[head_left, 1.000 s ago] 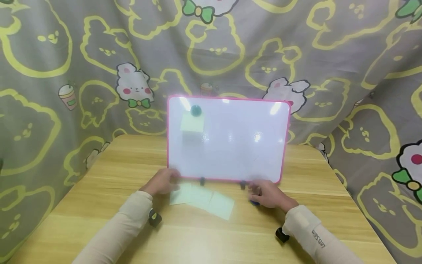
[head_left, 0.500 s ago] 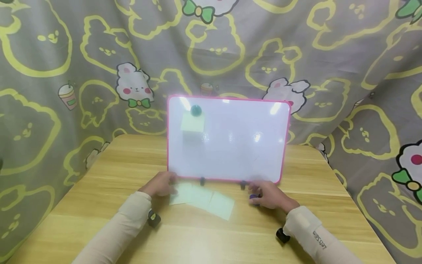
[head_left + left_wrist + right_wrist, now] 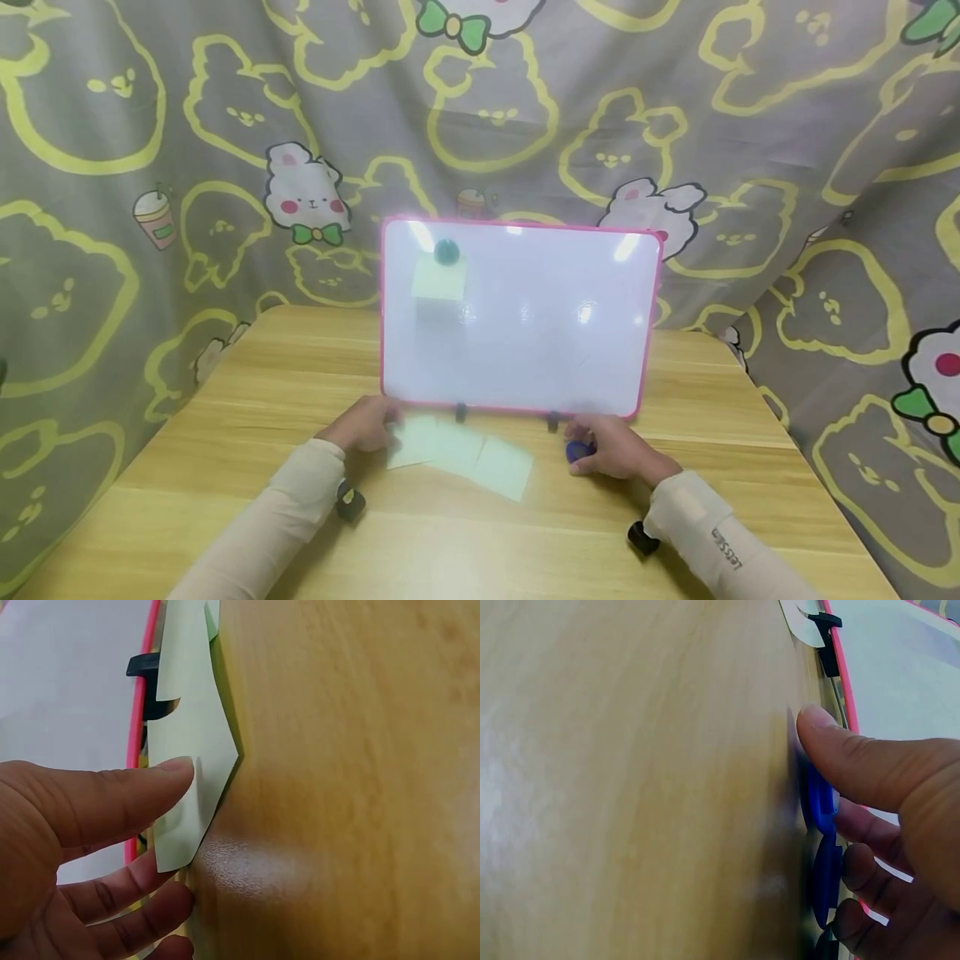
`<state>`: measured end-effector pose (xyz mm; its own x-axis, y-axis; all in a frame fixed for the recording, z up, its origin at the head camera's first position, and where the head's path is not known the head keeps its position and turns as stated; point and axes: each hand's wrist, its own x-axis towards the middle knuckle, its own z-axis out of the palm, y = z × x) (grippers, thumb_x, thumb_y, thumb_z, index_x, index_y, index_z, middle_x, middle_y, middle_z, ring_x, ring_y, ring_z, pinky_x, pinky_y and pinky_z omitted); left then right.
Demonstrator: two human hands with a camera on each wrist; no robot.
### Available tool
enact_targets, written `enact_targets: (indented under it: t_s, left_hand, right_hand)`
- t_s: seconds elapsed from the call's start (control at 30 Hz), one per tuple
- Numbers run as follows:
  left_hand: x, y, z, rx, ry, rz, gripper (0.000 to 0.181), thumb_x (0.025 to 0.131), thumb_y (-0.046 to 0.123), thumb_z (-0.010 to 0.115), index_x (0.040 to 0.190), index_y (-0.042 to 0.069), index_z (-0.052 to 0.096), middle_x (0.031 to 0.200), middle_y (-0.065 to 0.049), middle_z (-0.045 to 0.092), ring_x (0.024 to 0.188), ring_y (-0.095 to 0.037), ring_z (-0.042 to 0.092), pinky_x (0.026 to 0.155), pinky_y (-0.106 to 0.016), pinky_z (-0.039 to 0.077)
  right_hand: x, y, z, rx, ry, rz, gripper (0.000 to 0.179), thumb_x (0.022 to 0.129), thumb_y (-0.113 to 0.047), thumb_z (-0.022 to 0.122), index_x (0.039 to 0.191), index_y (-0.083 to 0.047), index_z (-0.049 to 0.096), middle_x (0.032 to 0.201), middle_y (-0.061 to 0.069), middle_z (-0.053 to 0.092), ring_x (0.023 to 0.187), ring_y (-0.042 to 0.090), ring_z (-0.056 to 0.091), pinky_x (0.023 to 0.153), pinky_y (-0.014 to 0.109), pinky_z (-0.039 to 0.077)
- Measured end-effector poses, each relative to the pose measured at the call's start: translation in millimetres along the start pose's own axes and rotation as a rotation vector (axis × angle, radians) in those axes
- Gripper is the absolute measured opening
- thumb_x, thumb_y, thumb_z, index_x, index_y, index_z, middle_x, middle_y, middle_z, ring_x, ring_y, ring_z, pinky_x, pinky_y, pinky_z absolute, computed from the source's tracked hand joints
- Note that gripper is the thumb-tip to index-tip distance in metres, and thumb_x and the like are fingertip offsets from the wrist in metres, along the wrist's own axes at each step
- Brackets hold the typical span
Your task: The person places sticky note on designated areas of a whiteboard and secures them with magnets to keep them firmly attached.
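Note:
My left hand (image 3: 366, 423) is at the left end of three pale green paper notes (image 3: 457, 450), which overlap on the table before the whiteboard. In the left wrist view, its thumb and forefinger pinch the end note (image 3: 196, 802), thumb on top, with the other fingers loosely bent below. My right hand (image 3: 613, 447) is near the board's lower right corner, thumb and fingers curled round a round blue magnet (image 3: 577, 452). The right wrist view shows that magnet (image 3: 817, 796), a second blue magnet (image 3: 823, 881) beside it and a dark green one (image 3: 826, 945), partly cut off.
A pink-framed whiteboard (image 3: 525, 350) stands tilted on black feet (image 3: 552, 421) at the back of the wooden table (image 3: 480, 550). A dark green magnet (image 3: 447, 252) holds a pale note (image 3: 438, 282) on its upper left. A patterned curtain (image 3: 495, 133) hangs behind.
My left hand has drawn slightly down, away from the board's lower edge, and the end note has shifted a little. The blue magnet under my right hand shows more, its face tilted up.

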<state>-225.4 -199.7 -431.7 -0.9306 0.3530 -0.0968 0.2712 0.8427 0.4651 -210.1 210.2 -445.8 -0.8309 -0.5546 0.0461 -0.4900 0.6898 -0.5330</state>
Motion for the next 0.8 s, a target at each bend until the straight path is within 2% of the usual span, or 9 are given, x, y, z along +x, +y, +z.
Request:
enact_targets:
  t_s: [0.33, 0.8]
  left_hand:
    - [0.1, -2.9, 2.0, -0.010, 0.011, 0.034, 0.025, 0.064, 0.005, 0.077, 0.081, 0.011, 0.059, 0.082, -0.002, 0.059, 0.079, -0.020, 0.054, 0.075, -0.040, 0.048]
    - [-0.7, -0.4, -1.1, -0.009, 0.042, 0.028, 0.025, 0.063, -0.003, 0.073, 0.078, 0.011, 0.059, 0.080, -0.001, 0.059, 0.078, -0.019, 0.053, 0.074, -0.038, 0.048]
  right_hand:
    - [-1.5, -1.8, -0.4, -0.005, 0.000, -0.003, 0.039, 0.069, -0.029, 0.078, 0.100, -0.011, 0.060, 0.094, -0.001, 0.061, 0.087, 0.018, 0.056, 0.075, 0.036, 0.048]
    - [-1.1, -0.6, 1.1, -0.010, 0.029, -0.011, 0.038, 0.072, -0.032, 0.076, 0.100, -0.012, 0.061, 0.094, -0.003, 0.061, 0.086, 0.016, 0.055, 0.074, 0.036, 0.048]
